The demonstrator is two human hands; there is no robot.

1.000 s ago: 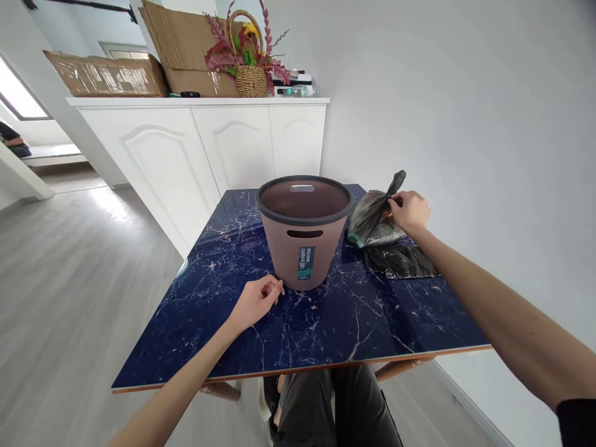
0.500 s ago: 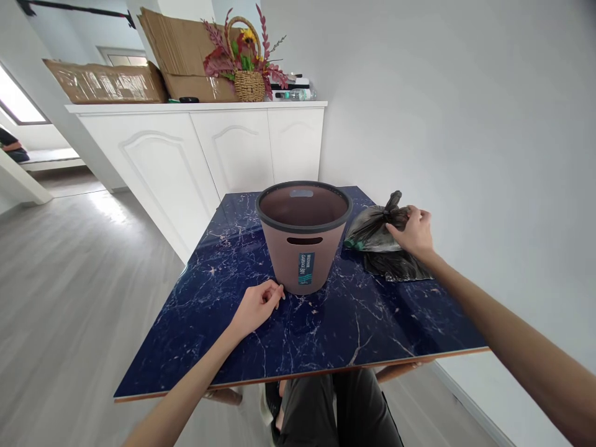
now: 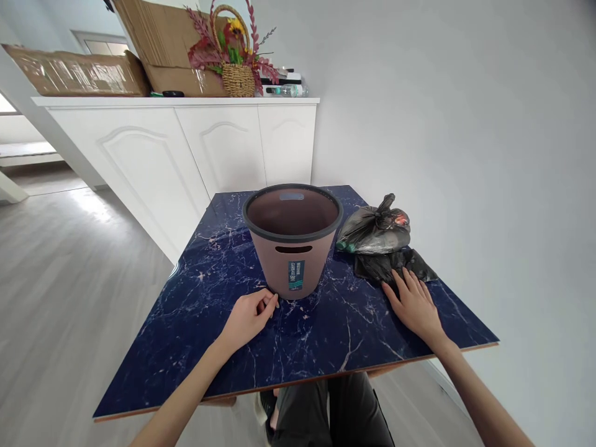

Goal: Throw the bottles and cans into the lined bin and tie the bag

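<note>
The left hand (image 3: pixel 249 318) curls by the middle bin (image 3: pixel 269 266). Apart from it, the right hand (image 3: pixel 414 305) spreads wide, touching the flat black bag (image 3: pixel 371 268) at right. Pinching its edge softly should work best.

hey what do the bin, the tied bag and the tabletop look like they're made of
The bin: probably matte plastic, judging by its smooth, evenly coloured wall. The tied bag: thin, shiny plastic film; it crumples and shows contents through. The tabletop: glossy and veined like marble, though possibly just a printed surface.
</note>
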